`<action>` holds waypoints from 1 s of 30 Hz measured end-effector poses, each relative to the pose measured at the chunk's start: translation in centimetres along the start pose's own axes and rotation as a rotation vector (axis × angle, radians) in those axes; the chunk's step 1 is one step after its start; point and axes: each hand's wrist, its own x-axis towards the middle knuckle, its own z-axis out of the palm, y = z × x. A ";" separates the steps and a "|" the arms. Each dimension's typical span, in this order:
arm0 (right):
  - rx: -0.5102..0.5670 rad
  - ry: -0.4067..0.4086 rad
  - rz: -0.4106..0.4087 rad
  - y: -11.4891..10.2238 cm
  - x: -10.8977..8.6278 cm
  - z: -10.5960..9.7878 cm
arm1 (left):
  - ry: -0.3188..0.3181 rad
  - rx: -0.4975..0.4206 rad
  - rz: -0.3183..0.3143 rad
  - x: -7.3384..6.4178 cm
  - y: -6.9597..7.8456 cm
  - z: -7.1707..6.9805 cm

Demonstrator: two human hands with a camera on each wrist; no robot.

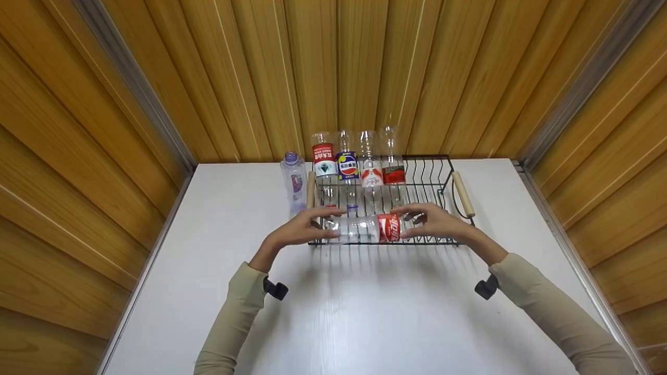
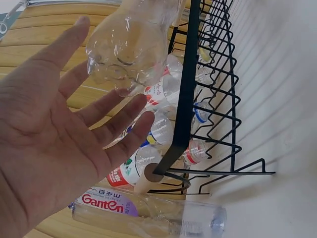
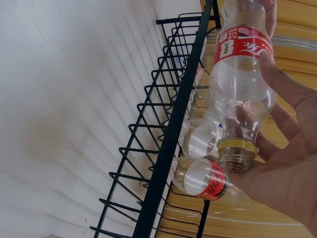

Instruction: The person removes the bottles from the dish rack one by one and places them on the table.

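Observation:
Both hands hold a clear Coca-Cola bottle [image 1: 370, 228] lying sideways just above the front rail of a black wire rack [image 1: 443, 177]. My left hand [image 1: 312, 226] is flat, its straight fingers [image 2: 124, 129] against the bottle's base [image 2: 129, 44]. At the neck end, my right hand [image 1: 419, 219] grips the bottle [image 3: 242, 84], with the thumb along its side and the uncapped mouth [image 3: 237, 156] toward the palm [image 3: 287, 173]. Several empty bottles stand upside down at the rack's back left, among them a red-and-white-labelled one [image 1: 324, 159] and a blue-labelled one [image 1: 347, 166].
A purple-capped Ganten bottle [image 1: 294, 182] stands on the white table [image 1: 365, 312] just left of the rack [image 2: 185, 89], and shows in the left wrist view [image 2: 148, 213]. The rack [image 3: 173, 129] has wooden handles [image 1: 463, 194] at each end. Wooden walls enclose three sides.

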 end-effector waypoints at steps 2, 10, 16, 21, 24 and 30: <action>0.010 -0.013 -0.013 -0.1 -0.1 0.3 | -0.032 0.012 0.007 0.1 0.3 0.3; -0.015 -0.018 -0.041 0.0 -0.4 1.1 | -0.163 0.039 -0.003 0.1 0.9 0.8; 0.013 -0.017 -0.059 0.2 -0.5 1.0 | -0.200 0.050 -0.016 0.2 1.1 0.8; -0.002 -0.033 -0.095 0.6 -0.7 0.5 | -0.192 0.049 -0.016 0.3 1.1 1.0; 0.020 -0.074 -0.094 0.9 -0.9 -0.3 | -0.176 0.047 -0.002 0.3 1.0 1.1; 0.096 -0.076 -0.031 1.9 -1.6 -2.8 | -0.135 0.027 0.032 -0.2 0.8 1.2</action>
